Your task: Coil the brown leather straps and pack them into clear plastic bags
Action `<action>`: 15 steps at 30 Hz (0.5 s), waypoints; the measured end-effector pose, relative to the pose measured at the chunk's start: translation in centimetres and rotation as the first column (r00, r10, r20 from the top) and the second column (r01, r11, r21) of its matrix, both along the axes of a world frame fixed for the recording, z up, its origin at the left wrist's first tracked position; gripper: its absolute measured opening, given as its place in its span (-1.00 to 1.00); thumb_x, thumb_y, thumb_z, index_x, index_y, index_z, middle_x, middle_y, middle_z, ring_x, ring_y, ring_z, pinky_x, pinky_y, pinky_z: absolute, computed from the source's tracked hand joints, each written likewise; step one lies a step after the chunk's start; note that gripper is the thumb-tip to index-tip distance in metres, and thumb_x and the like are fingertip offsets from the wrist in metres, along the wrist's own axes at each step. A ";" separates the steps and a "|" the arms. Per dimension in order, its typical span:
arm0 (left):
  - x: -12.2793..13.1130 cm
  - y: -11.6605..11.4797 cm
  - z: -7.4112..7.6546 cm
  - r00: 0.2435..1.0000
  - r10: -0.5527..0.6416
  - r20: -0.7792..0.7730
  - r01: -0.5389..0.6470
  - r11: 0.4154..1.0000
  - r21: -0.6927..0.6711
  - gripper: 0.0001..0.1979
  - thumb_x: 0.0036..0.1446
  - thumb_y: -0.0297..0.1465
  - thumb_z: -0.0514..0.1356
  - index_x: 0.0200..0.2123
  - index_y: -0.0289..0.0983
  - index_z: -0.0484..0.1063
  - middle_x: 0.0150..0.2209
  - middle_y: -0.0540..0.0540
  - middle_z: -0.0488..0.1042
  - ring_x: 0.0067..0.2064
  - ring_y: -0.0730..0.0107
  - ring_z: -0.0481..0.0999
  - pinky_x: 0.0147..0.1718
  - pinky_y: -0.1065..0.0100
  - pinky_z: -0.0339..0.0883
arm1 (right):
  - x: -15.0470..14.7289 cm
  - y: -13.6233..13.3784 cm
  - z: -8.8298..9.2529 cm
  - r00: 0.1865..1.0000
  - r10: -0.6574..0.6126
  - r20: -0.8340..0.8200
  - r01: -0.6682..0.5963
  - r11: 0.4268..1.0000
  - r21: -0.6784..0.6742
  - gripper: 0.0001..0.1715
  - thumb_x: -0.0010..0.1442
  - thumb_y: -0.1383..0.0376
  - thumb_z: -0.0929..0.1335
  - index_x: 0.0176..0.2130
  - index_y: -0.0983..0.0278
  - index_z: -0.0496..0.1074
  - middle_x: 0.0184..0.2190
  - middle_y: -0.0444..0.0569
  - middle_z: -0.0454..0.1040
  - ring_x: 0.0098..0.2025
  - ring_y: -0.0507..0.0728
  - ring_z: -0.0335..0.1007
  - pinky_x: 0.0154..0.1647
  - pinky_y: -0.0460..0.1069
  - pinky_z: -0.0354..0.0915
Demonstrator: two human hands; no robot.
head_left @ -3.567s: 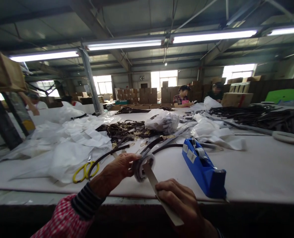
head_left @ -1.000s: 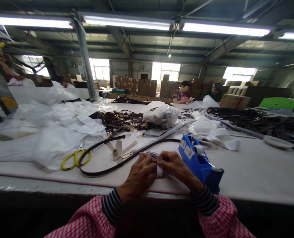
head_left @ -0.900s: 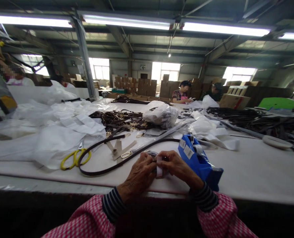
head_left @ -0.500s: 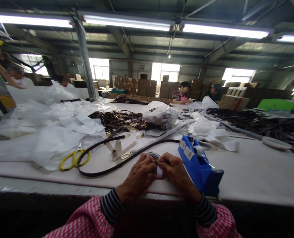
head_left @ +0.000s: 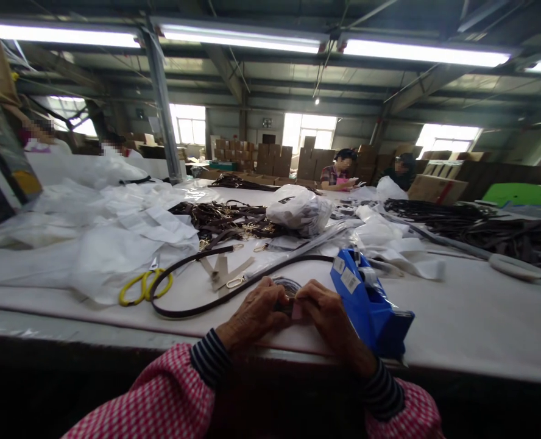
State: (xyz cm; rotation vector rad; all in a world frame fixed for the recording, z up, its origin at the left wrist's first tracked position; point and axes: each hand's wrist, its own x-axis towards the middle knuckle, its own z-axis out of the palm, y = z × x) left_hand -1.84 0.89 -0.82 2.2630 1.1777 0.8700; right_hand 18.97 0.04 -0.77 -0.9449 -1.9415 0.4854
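Note:
Close to the table's front edge, my left hand has its fingers closed on a coiled strap, greyish and mostly hidden by the fingers. My right hand pinches the same coil from the other side, fingertips by a small pale tab. Right beside that hand stands a blue tape dispenser with white labels on its side. A dark strap with gold clasps curves across the table behind my hands. Yellow-handled scissors lie to the left, partly behind this strap's loop.
A heap of dark straps with gold hardware lies farther back, beside a clear plastic bag. White sheets cover the left side. More dark straps are piled at the right. Co-workers sit across the table.
The view has shifted slightly, so the surroundings appear a little farther right. Both hands stay on the coil; the right fingers have moved slightly around the pale tab.

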 end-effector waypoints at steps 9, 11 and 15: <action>0.2 -0.3 0.8 1.000 0.001 -0.013 -0.002 0.999 -0.047 -0.77 0.06 -0.48 0.32 -0.18 -0.15 0.51 -0.19 0.00 0.34 -0.13 0.22 0.42 -0.11 0.26 0.31 | 0.3 0.4 0.3 0.999 0.030 -0.024 -0.034 0.975 -0.220 -0.85 0.27 0.35 0.32 -0.33 0.24 0.48 -0.46 -0.12 0.50 -0.42 0.08 0.41 -0.39 -0.06 0.30; 0.2 -0.1 0.4 1.000 0.011 -0.004 -0.011 0.999 -0.047 -0.82 0.07 -0.47 0.30 -0.22 -0.17 0.51 -0.19 -0.01 0.32 -0.14 0.23 0.42 -0.13 0.26 0.31 | 0.3 0.6 1.0 0.996 0.084 -0.021 -0.087 0.950 -0.300 -0.91 0.21 0.38 0.33 -0.28 0.24 0.46 -0.46 -0.14 0.52 -0.45 0.07 0.43 -0.45 -0.08 0.30; 0.4 0.0 0.1 1.000 0.006 0.009 -0.006 0.999 -0.042 -0.81 0.07 -0.48 0.28 -0.21 -0.19 0.50 -0.19 -0.02 0.32 -0.12 0.21 0.40 -0.11 0.25 0.29 | 0.4 1.4 2.9 0.982 0.191 0.000 -0.174 0.895 -0.411 -0.77 0.09 0.45 0.34 -0.22 0.27 0.50 -0.43 -0.13 0.58 -0.46 0.07 0.48 -0.51 -0.11 0.30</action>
